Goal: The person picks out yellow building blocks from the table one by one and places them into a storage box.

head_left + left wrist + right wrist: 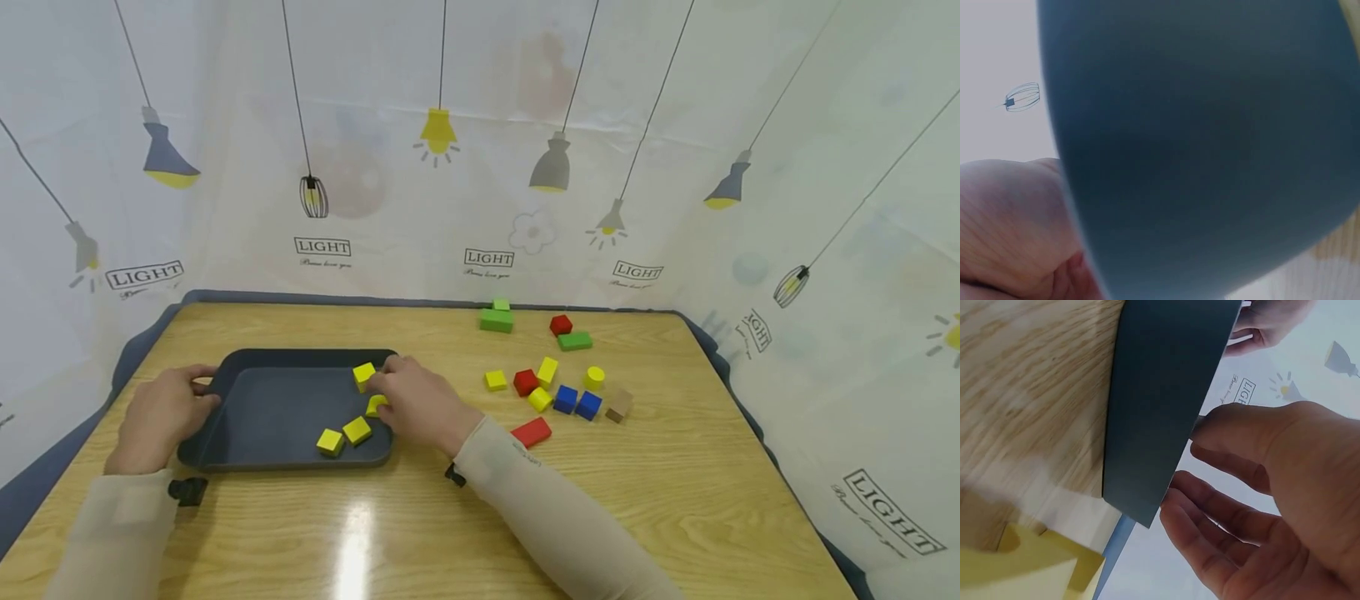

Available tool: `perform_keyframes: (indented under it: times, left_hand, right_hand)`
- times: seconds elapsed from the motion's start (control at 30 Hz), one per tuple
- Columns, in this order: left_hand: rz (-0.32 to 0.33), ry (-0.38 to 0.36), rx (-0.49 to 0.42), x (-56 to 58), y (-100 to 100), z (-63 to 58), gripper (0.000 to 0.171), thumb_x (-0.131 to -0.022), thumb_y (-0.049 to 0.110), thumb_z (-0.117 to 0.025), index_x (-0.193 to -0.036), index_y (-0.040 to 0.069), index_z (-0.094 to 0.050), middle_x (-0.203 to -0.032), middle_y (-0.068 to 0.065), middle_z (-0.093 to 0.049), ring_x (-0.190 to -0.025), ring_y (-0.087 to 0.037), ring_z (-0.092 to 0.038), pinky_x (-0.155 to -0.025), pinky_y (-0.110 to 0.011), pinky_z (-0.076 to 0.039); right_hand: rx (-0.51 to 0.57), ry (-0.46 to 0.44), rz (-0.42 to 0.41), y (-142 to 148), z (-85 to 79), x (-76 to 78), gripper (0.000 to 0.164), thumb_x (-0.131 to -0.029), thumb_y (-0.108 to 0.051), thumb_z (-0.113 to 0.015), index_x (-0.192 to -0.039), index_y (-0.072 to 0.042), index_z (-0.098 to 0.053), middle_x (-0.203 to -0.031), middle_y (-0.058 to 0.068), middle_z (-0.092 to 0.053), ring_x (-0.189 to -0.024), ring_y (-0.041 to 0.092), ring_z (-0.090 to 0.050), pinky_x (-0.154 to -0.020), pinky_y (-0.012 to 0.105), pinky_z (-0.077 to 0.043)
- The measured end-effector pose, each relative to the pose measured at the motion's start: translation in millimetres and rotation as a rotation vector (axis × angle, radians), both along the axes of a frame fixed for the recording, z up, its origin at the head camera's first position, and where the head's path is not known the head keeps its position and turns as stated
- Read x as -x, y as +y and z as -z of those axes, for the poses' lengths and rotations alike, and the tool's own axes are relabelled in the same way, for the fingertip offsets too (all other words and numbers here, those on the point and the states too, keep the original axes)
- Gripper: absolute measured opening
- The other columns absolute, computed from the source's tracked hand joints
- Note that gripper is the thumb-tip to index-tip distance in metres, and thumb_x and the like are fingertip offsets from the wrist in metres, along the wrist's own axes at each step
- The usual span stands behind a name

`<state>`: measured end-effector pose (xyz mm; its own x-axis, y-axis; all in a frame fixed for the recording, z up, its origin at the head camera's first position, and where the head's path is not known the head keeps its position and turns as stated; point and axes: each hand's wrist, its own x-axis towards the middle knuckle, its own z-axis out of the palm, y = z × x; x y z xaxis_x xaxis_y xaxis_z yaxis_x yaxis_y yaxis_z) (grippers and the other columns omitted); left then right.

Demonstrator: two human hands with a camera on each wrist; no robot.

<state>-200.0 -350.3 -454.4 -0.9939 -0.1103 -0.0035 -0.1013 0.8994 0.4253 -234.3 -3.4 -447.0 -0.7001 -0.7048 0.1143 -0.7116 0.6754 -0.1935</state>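
The left hand (161,412) holds the tray (270,412), its long axis left to right; the right hand's (422,402) grip I cannot tell.

Head view overlooks the tray (277,408) both wrist views face closely.

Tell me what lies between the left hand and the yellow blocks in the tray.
In the head view, only a bare stretch of the tray lies between the left hand and the yellow blocks.

Boxed "LIGHT" labels (322,247) repeat across the white backdrop (405,208).
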Motion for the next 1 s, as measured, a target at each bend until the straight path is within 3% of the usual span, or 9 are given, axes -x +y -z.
perform_keyframes:
  times: [0.23, 0.47, 0.6, 0.83, 1.0]
  left_hand:
    - [-0.011, -0.014, 0.001, -1.3, 1.6, -3.3, 0.050, -0.094, 0.012, -0.066, -0.139, -0.005, -0.053, -0.114, -0.030, -0.066, -0.098, -0.053, -0.058, -0.070, -0.056, -0.050]
    - [-0.002, -0.009, 0.004, -0.5, 0.8, -1.0, 0.050, -0.094, 0.013, -0.066, -0.138, -0.004, -0.054, -0.114, -0.029, -0.066, -0.096, -0.051, -0.060, -0.067, -0.053, -0.050]
    - [-0.007, -0.007, 0.005, 0.3, 0.8, 0.3, 0.049, -0.093, 0.013, -0.066, -0.138, -0.004, -0.054, -0.113, -0.029, -0.067, -0.094, -0.050, -0.061, -0.066, -0.051, -0.050]
    - [-0.022, -0.016, 0.005, -0.3, 1.7, -0.7, 0.050, -0.094, 0.013, -0.065, -0.139, -0.004, -0.053, -0.115, -0.029, -0.066, -0.093, -0.049, -0.062, -0.062, -0.048, -0.050]
    - [-0.030, -0.022, 0.000, -0.5, 2.5, -2.5, 0.049, -0.094, 0.013, -0.065, -0.139, -0.003, -0.054, -0.115, -0.029, -0.066, -0.094, -0.049, -0.060, -0.060, -0.047, -0.050]
  right_hand:
    - [0.033, -0.016, 0.061, 14.2, -0.5, -0.4, 0.039, -0.095, -0.028, -0.071, -0.132, -0.021, -0.064, -0.123, -0.001, -0.054, -0.105, 0.012, -0.050, -0.080, 0.023, -0.052]
    - [0.087, -0.031, 0.108, 37.8, 2.4, 4.3, 0.044, -0.090, -0.033, -0.076, -0.131, -0.022, -0.066, -0.121, -0.001, -0.054, -0.105, 0.014, -0.050, -0.084, 0.028, -0.053]
    - [0.078, -0.037, 0.129, 52.1, 3.1, 6.2, 0.049, -0.089, -0.037, -0.077, -0.133, -0.022, -0.064, -0.125, 0.000, -0.053, -0.110, 0.017, -0.050, -0.087, 0.030, -0.052]
    - [0.082, -0.047, 0.146, 75.2, 5.6, 7.3, 0.055, -0.086, -0.043, -0.078, -0.134, -0.020, -0.064, -0.125, 0.000, -0.053, -0.101, 0.014, -0.049, -0.081, 0.027, -0.052]
    - [0.059, -0.080, 0.174, 85.4, 5.8, 5.9, 0.058, -0.085, -0.047, -0.079, -0.135, -0.021, -0.064, -0.125, -0.001, -0.052, -0.104, 0.014, -0.049, -0.089, 0.031, -0.052]
